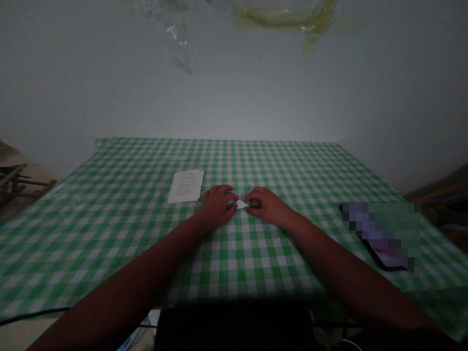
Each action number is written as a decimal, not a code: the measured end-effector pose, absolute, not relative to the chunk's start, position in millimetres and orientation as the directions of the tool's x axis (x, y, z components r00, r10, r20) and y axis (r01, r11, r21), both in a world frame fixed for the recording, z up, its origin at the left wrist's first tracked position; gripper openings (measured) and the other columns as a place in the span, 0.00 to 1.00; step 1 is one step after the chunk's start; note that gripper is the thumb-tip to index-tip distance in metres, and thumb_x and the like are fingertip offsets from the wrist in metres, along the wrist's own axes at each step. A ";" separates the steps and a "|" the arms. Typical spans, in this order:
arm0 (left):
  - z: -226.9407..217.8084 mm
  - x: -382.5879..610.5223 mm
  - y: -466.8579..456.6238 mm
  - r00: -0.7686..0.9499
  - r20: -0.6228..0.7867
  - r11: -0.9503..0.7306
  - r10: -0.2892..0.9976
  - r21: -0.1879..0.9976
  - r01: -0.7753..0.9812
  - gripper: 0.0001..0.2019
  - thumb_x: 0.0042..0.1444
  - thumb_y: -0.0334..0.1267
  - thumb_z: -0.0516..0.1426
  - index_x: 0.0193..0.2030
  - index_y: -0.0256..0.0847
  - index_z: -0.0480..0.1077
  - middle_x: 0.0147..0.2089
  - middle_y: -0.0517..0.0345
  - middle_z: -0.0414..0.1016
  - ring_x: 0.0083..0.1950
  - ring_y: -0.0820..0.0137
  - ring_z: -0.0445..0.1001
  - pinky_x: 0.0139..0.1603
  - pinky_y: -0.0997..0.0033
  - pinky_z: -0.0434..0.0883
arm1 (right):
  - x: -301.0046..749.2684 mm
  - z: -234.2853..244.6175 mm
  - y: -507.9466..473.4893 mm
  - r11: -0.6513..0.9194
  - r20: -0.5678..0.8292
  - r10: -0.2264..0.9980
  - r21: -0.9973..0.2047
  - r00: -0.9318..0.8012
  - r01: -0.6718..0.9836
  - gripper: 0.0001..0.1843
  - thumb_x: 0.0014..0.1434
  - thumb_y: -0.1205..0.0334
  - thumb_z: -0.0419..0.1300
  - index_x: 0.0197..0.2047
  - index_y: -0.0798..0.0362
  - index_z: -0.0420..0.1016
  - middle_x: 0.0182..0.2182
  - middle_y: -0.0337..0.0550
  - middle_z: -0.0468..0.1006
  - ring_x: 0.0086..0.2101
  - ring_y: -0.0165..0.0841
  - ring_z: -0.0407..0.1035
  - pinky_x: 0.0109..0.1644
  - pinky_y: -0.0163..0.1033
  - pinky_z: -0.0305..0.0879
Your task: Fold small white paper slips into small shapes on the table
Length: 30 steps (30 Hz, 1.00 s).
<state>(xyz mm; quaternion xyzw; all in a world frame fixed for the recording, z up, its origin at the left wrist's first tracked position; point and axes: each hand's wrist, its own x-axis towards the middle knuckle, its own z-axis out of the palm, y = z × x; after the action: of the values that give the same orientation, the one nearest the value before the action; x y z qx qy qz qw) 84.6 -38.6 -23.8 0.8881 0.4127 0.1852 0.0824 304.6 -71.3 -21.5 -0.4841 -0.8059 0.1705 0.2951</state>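
Note:
Both my hands rest near the middle of a table covered with a green and white checked cloth. My left hand and my right hand meet over a small folded white piece of paper. The fingers of each hand are curled and pinch the paper from either side. Most of the paper is hidden under my fingertips; only a small white triangle shows between them.
A white printed sheet lies flat just left of my left hand. A dark phone, partly blurred, lies at the right of the table. A white wall stands behind the table. A dark object sits at the near edge.

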 end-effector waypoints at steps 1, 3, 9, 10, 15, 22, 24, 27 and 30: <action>-23.7 84.4 -38.3 0.595 0.263 -0.651 0.759 0.298 0.699 0.12 0.60 0.40 0.57 0.49 0.47 0.75 0.62 0.53 0.68 0.63 0.56 0.63 0.61 0.47 0.63 | 303.9 -21.6 -72.0 0.501 0.310 0.866 -0.533 -0.393 0.682 0.09 0.55 0.65 0.67 0.41 0.52 0.78 0.38 0.44 0.76 0.42 0.36 0.69 0.49 0.44 0.64; -23.4 83.8 -37.4 0.610 0.262 -0.664 0.748 0.293 0.688 0.11 0.61 0.40 0.56 0.48 0.47 0.76 0.62 0.53 0.68 0.63 0.56 0.63 0.61 0.48 0.63 | 303.1 -21.0 -72.4 0.518 0.302 0.856 -0.496 -0.420 0.697 0.08 0.57 0.65 0.66 0.41 0.53 0.78 0.39 0.46 0.76 0.43 0.38 0.69 0.51 0.45 0.64; -22.5 81.5 -35.9 0.648 0.263 -0.699 0.715 0.299 0.650 0.12 0.63 0.42 0.55 0.49 0.46 0.76 0.62 0.53 0.69 0.63 0.57 0.63 0.63 0.49 0.61 | 301.1 -14.3 -70.6 0.541 0.289 0.841 -0.467 -0.457 0.699 0.07 0.60 0.70 0.60 0.38 0.53 0.79 0.35 0.45 0.76 0.40 0.37 0.69 0.49 0.44 0.64; -22.1 81.2 -36.2 0.656 0.267 -0.708 0.706 0.296 0.641 0.12 0.62 0.43 0.57 0.50 0.46 0.75 0.62 0.52 0.68 0.63 0.57 0.63 0.63 0.49 0.61 | 300.9 -13.8 -70.3 0.539 0.295 0.842 -0.472 -0.452 0.697 0.07 0.60 0.70 0.60 0.37 0.53 0.79 0.35 0.45 0.76 0.40 0.37 0.68 0.49 0.44 0.65; -16.4 81.7 -38.5 0.702 0.267 -0.751 0.660 0.208 0.627 0.12 0.60 0.45 0.59 0.48 0.46 0.76 0.63 0.52 0.67 0.64 0.55 0.61 0.65 0.47 0.57 | 303.0 -18.5 -66.7 0.516 0.316 0.856 -0.553 -0.409 0.654 0.07 0.61 0.69 0.59 0.34 0.53 0.79 0.32 0.43 0.76 0.37 0.35 0.69 0.46 0.42 0.66; -15.8 81.5 -36.6 0.717 0.273 -0.767 0.641 0.190 0.613 0.12 0.64 0.43 0.55 0.48 0.46 0.78 0.62 0.52 0.69 0.64 0.56 0.62 0.64 0.49 0.58 | 308.0 -21.8 -63.7 0.439 0.273 0.895 -0.684 -0.354 0.582 0.11 0.61 0.72 0.55 0.36 0.53 0.79 0.35 0.43 0.77 0.39 0.33 0.72 0.47 0.41 0.67; -17.7 80.7 -34.9 0.709 0.272 -0.759 0.651 0.216 0.614 0.12 0.65 0.42 0.54 0.48 0.47 0.78 0.61 0.53 0.70 0.63 0.57 0.62 0.64 0.49 0.59 | 308.3 -20.9 -64.9 0.453 0.276 0.885 -0.695 -0.375 0.559 0.12 0.59 0.74 0.55 0.38 0.52 0.78 0.37 0.41 0.77 0.40 0.32 0.72 0.49 0.41 0.67; -19.1 80.1 -33.3 0.703 0.264 -0.751 0.661 0.237 0.616 0.12 0.65 0.41 0.53 0.46 0.48 0.79 0.61 0.55 0.70 0.63 0.57 0.63 0.63 0.49 0.59 | 307.8 -19.5 -67.5 0.466 0.271 0.874 -0.705 -0.404 0.534 0.14 0.56 0.75 0.55 0.41 0.51 0.78 0.39 0.41 0.77 0.40 0.31 0.72 0.48 0.40 0.67; -18.1 80.2 -33.3 0.706 0.258 -0.752 0.659 0.245 0.612 0.12 0.65 0.41 0.53 0.46 0.47 0.79 0.60 0.54 0.71 0.63 0.57 0.63 0.63 0.49 0.60 | 306.3 -18.8 -69.9 0.455 0.279 0.885 -0.687 -0.372 0.567 0.11 0.55 0.73 0.58 0.40 0.52 0.76 0.36 0.40 0.75 0.35 0.30 0.70 0.42 0.38 0.67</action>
<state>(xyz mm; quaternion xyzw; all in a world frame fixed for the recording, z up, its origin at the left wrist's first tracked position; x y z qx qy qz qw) 80.2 -33.3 -18.1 0.9210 0.3449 0.1667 0.0707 306.3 -69.9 -18.8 -0.4594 -0.7901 0.2482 0.3210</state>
